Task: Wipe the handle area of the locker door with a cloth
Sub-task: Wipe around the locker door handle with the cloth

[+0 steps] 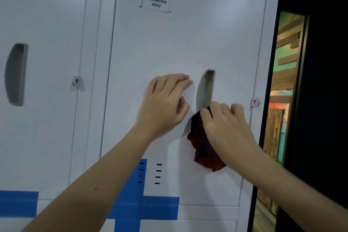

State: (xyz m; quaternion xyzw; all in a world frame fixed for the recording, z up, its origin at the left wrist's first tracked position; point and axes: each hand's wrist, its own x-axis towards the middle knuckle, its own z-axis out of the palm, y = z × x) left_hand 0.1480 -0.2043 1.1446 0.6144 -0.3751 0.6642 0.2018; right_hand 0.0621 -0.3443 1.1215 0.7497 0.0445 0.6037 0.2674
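Note:
A white locker door (169, 43) fills the view, with a recessed grey handle (205, 88) right of its middle. My right hand (226, 124) grips a dark red and black cloth (203, 147) and holds it against the lower end of the handle recess. The rest of the cloth hangs down below that hand. My left hand (165, 101) rests on the door just left of the handle, its fingers laid flat and its thumb bent.
A name label (156, 3) sits high on the door. A small lock (255, 102) lies right of the handle. The neighbouring locker on the left has its own handle (16, 74) and lock (76, 81). Blue tape strips (143, 207) cross the bottom. A dark panel (323, 81) stands at the right.

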